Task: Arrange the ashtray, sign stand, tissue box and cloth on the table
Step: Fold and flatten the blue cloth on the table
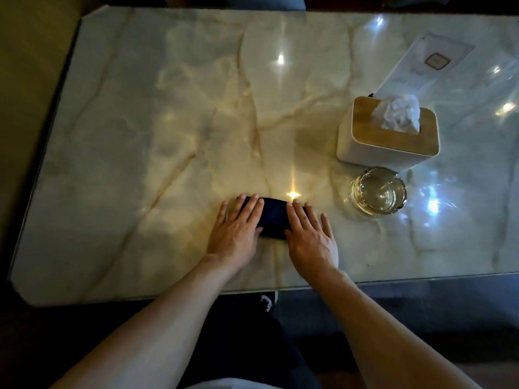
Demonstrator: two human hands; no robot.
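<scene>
A folded dark blue cloth (273,217) lies on the marble table (140,136) near its front edge. My left hand (237,228) rests flat on the cloth's left part and my right hand (309,234) flat on its right part, fingers spread. To the right stands a clear glass ashtray (377,195). Behind it is a white tissue box (387,133) with a wooden lid and a tissue sticking up. The clear sign stand (429,66) with a white card stands behind the box at the back right.
The table's front edge (393,279) runs just below my wrists, with dark floor and a dark shoe (268,301) beneath. Bright light spots reflect off the glossy top. The table's left half holds nothing.
</scene>
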